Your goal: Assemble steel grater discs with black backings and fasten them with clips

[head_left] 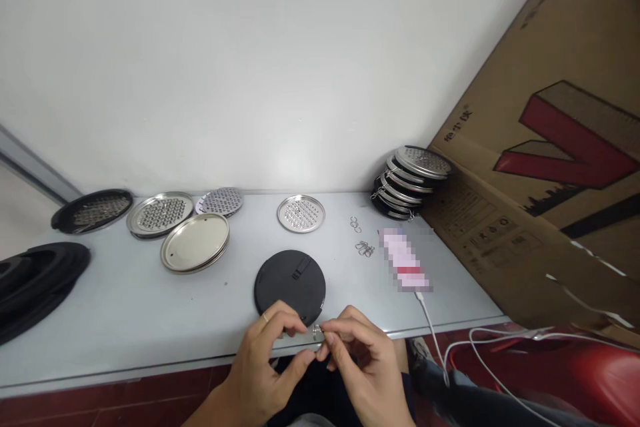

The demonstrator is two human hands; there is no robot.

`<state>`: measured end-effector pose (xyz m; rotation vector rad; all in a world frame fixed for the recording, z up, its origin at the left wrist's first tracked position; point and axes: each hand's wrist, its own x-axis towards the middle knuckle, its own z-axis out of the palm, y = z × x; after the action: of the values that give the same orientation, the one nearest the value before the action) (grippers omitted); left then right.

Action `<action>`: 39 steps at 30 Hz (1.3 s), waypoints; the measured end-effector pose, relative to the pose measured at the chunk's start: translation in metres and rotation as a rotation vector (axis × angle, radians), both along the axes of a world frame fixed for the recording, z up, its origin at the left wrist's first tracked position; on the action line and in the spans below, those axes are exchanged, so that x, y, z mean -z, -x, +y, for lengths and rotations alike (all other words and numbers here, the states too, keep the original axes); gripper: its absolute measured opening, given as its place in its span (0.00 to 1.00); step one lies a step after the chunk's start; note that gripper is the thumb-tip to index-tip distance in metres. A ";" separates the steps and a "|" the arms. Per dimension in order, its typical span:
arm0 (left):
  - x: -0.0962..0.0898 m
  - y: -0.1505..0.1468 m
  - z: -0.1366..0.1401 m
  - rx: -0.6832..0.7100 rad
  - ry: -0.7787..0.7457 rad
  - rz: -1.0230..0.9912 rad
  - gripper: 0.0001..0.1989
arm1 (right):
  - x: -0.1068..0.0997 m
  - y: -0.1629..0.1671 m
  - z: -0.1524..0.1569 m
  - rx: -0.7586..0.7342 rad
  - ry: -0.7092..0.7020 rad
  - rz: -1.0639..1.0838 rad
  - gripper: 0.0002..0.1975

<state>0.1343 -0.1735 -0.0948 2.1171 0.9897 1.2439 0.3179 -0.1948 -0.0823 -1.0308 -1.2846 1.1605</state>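
Note:
Above the table's front edge, my right hand [367, 360] pinches a small shiny metal ring [317, 331] between thumb and fingers. My left hand [265, 360] is beside it, thumb and forefinger apart, the thumb tip close to the right fingertips; whether they touch I cannot tell. A thin ring is on one left finger. Just beyond both hands lies a round black disc [290, 283] with a small slotted part on its face. Right of the disc are several loose wire rings [355, 224] and a cluster of wire clips [365, 249].
A perforated metal disc [301, 213] lies near the wall. Plain metal lids [196, 242], more perforated discs [165, 213] and black parts [40, 280] are on the left. At right stand a stack of assembled discs [413, 180], a blurred phone [404, 260] with a cable [431, 327], and a cardboard box [550, 147].

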 end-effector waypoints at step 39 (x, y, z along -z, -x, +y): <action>0.005 0.015 0.008 -0.053 -0.125 0.121 0.03 | 0.012 0.009 0.020 0.003 0.125 -0.023 0.07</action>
<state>0.1196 -0.1657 -0.1000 2.2994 1.0507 1.2448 0.3088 -0.1745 -0.0947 -1.1396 -1.2407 1.2424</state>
